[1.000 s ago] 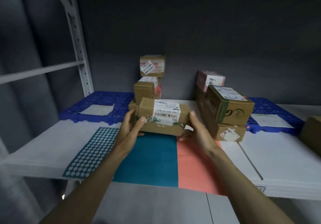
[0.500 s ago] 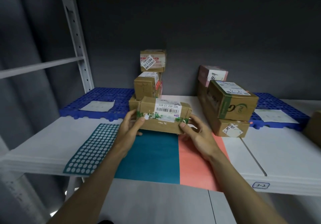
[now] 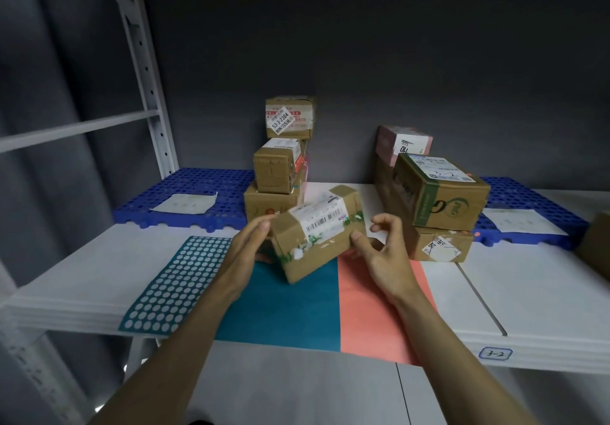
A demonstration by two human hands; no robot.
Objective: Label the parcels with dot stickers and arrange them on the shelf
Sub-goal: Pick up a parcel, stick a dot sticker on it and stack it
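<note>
A long brown parcel [image 3: 317, 236] with a white barcode label is tilted above the teal sheet [image 3: 280, 305], its right end raised. My left hand [image 3: 246, 253] grips its left end. My right hand [image 3: 379, 246] holds the lower right side with thumb and curled fingers. A teal sheet of white dot stickers [image 3: 171, 279] lies to the left on the white shelf [image 3: 528, 296]. Behind stands a stack of three brown parcels [image 3: 280, 167]. To the right is another stack, with a green-printed box [image 3: 439, 193] on top.
An orange sheet [image 3: 373, 302] adjoins the teal one. Blue perforated mats [image 3: 198, 193] lie at the back left and back right, each bearing a white paper. A pink box [image 3: 406, 142] sits behind the right stack. A white upright post [image 3: 145, 71] stands at the left. The shelf edge reads 3-2 [image 3: 495, 353].
The parcel has been lifted and turned, its right end swinging up and back. Both hands shifted with it; the right hand moved from the front face to the lower right side.
</note>
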